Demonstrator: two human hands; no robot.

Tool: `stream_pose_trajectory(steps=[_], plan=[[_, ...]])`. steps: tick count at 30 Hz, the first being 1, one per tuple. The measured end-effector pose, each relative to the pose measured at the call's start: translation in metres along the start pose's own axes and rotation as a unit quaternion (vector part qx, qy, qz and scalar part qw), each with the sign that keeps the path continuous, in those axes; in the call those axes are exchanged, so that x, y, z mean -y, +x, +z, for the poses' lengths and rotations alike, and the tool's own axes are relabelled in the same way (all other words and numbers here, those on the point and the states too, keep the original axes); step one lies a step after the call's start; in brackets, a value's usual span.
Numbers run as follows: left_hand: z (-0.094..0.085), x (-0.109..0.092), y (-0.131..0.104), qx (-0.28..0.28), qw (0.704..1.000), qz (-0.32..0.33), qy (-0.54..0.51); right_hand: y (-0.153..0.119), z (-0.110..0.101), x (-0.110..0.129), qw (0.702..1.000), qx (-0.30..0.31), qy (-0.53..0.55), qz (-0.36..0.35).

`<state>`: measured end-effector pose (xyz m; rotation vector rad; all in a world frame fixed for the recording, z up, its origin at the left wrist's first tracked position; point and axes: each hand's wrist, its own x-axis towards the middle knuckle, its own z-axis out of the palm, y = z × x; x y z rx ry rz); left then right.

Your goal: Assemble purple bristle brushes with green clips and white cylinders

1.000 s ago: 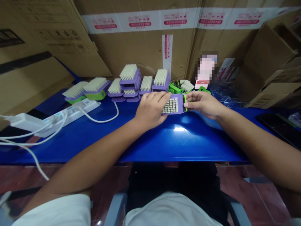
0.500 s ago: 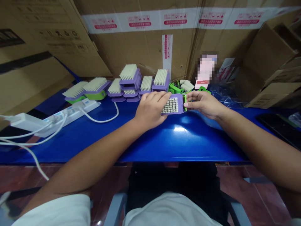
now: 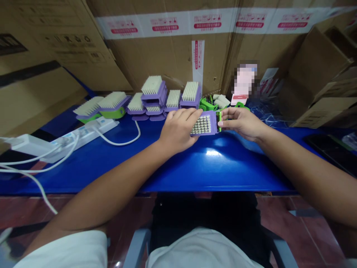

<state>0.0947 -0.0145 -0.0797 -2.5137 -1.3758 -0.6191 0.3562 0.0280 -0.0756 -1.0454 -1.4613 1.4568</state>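
My left hand (image 3: 178, 128) is wrapped over the left part of a purple brush head (image 3: 203, 124), whose pale bristles point up toward me. At its right end my right hand (image 3: 241, 122) pinches a small green piece (image 3: 219, 121) between thumb and fingers. The green piece touches or sits against the purple edge; how far it goes in is hidden. Behind my hands lie green parts (image 3: 208, 104) and white cylindrical pieces (image 3: 222, 101). Further left stand purple brush heads with bristles up, some stacked (image 3: 152, 85), and brushes with green bases (image 3: 112, 112).
A white power strip (image 3: 80, 138) with cables lies on the blue table (image 3: 178, 171) at left. Large cardboard boxes (image 3: 167, 56) wall off the back. A phone with a pink screen (image 3: 242, 83) leans there. Clear plastic (image 3: 269, 113) and a dark flat object (image 3: 329, 149) lie at right.
Almost nothing differs. Both hands keep hold of the purple brush head and the green piece in nearly the same place; the view has shifted very slightly.
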Motion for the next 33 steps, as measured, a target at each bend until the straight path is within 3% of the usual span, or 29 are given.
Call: stream_pose_trajectory(steps=[33], plan=[[-0.0004, -0.0002, -0.0003, -0.002, 1.000, 0.003, 0.012, 0.0003, 0.0046, 0.0028, 1.000, -0.021, 0.013, 0.017]])
